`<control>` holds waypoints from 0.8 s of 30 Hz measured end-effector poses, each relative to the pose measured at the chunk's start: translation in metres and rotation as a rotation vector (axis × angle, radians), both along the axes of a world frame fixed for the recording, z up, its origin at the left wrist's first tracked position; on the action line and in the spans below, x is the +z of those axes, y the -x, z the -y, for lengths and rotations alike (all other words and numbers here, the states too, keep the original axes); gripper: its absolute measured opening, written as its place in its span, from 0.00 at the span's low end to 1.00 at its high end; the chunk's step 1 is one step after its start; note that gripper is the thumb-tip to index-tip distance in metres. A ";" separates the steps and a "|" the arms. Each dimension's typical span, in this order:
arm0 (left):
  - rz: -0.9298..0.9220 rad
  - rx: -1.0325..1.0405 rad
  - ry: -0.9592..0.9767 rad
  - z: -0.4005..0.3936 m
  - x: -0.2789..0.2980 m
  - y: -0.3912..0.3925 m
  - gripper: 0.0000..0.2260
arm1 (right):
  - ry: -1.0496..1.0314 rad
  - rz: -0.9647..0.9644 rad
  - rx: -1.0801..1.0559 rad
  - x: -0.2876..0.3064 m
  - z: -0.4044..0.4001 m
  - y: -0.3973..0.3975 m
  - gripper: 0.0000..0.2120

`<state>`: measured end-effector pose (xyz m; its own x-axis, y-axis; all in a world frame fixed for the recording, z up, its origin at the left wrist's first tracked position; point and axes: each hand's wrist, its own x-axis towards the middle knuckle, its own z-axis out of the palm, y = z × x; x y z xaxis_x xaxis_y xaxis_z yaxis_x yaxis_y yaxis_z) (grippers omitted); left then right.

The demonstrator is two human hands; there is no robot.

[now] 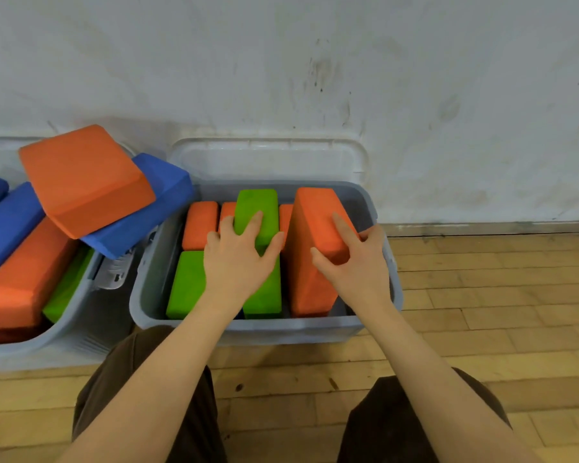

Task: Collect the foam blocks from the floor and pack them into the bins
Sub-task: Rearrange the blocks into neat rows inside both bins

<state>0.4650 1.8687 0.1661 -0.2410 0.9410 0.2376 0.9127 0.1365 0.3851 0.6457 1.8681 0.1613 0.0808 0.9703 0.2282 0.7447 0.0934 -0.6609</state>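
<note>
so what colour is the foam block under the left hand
Green: the left hand rests on a long green foam block in the grey plastic bin, clearest in the head view.

The grey bin (141, 289) held orange blocks (315, 255) and green blocks (186, 285). The neighbouring grey bin (77, 305) carried blue blocks (154, 208), orange and green. Trousers (398, 422) were dark brown; the floor (482, 312) tan wood.

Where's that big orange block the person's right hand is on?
The big orange block stands tilted at the right end of the grey bin, beside the green block, with the right hand on it.
</note>
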 end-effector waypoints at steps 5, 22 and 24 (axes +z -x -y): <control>0.247 -0.178 -0.026 0.014 -0.019 -0.007 0.27 | 0.015 -0.005 -0.006 -0.004 0.002 -0.004 0.34; -0.160 -0.266 0.204 0.009 -0.089 0.029 0.26 | 0.230 0.207 0.099 -0.064 0.023 0.018 0.37; -0.220 -0.308 0.161 0.005 -0.092 0.037 0.25 | 0.228 0.198 0.101 -0.069 0.021 0.023 0.35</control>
<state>0.4284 1.8638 0.0743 0.0975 0.9906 0.0957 0.9786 -0.1129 0.1722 0.6226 1.8469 0.0927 -0.0432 0.9991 0.0054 0.8555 0.0398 -0.5162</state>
